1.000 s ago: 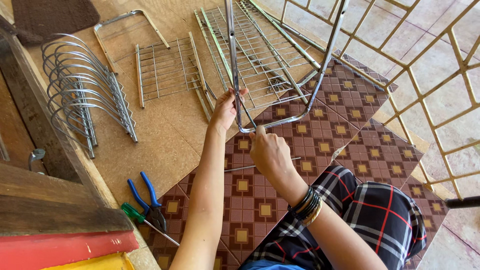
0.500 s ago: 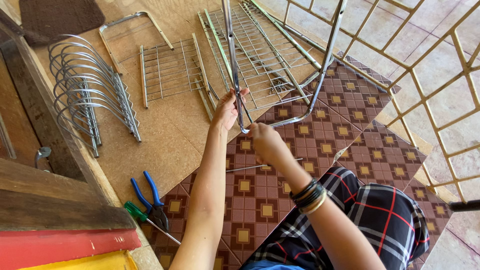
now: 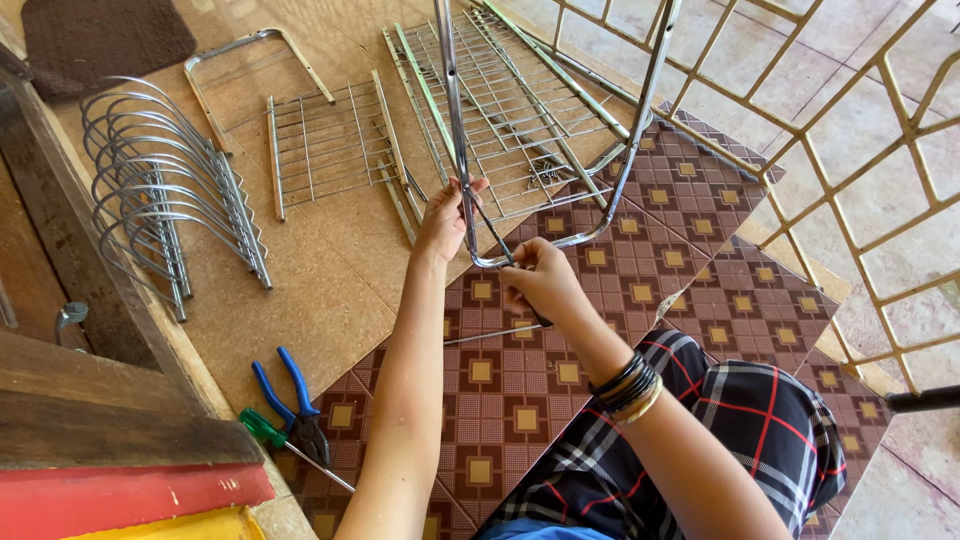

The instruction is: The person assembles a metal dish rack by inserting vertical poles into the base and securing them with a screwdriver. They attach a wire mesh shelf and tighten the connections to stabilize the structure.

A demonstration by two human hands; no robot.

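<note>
Patterned floor mat; both hands, left hand, right hand, grasping shiny chrome U-frame.

Both forearms reach forward, side by side, toward the bent chrome frame. The left hand is raised, fingers curled around the frame's left tube, thumb on top. The right hand, just below the frame's lower bend, pinches a thin dark tool, bangles on its wrist.

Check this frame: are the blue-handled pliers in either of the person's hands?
No. The blue-handled pliers lie on the floor beside a green-handled screwdriver, while the left hand and right hand hold the chrome tube frame.
</note>
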